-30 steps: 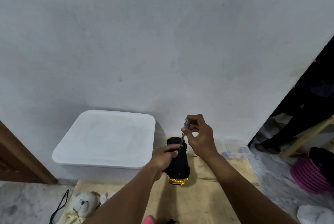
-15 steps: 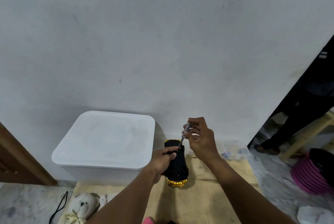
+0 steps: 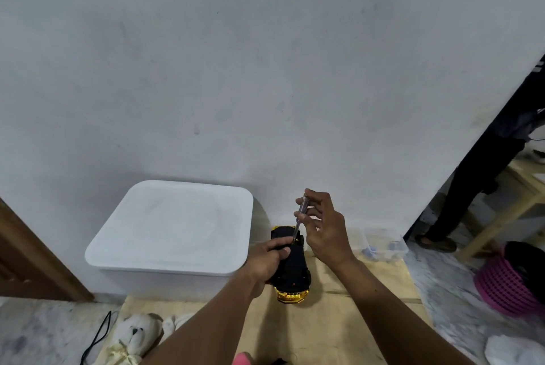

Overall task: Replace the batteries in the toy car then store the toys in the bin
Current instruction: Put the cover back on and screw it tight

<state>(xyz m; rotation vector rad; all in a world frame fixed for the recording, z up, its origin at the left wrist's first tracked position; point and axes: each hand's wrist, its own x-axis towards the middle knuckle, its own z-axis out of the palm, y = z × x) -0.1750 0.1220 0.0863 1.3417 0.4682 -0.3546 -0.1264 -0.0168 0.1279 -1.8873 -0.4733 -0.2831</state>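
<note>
A black and gold toy car [image 3: 292,273] lies upside down above a wooden board, its black underside facing up. My left hand [image 3: 267,261] grips its left side. My right hand [image 3: 324,226] pinches a small clear-handled screwdriver [image 3: 300,214] between thumb and fingers, its tip planted on the car's underside near my left thumb. A white lidded bin [image 3: 171,235] stands to the left against the wall. A white plush bear [image 3: 135,335] lies on the floor at lower left.
The wooden board [image 3: 339,320] covers the floor under my arms. A small clear plastic box [image 3: 383,244] sits by the wall on the right. A pink basket [image 3: 507,285] and a person's legs [image 3: 460,205] are at far right. A black cable [image 3: 97,338] runs at lower left.
My right hand's fingers have shifted around the screwdriver handle, which now leans slightly more. The car and my left hand stay in about the same place.
</note>
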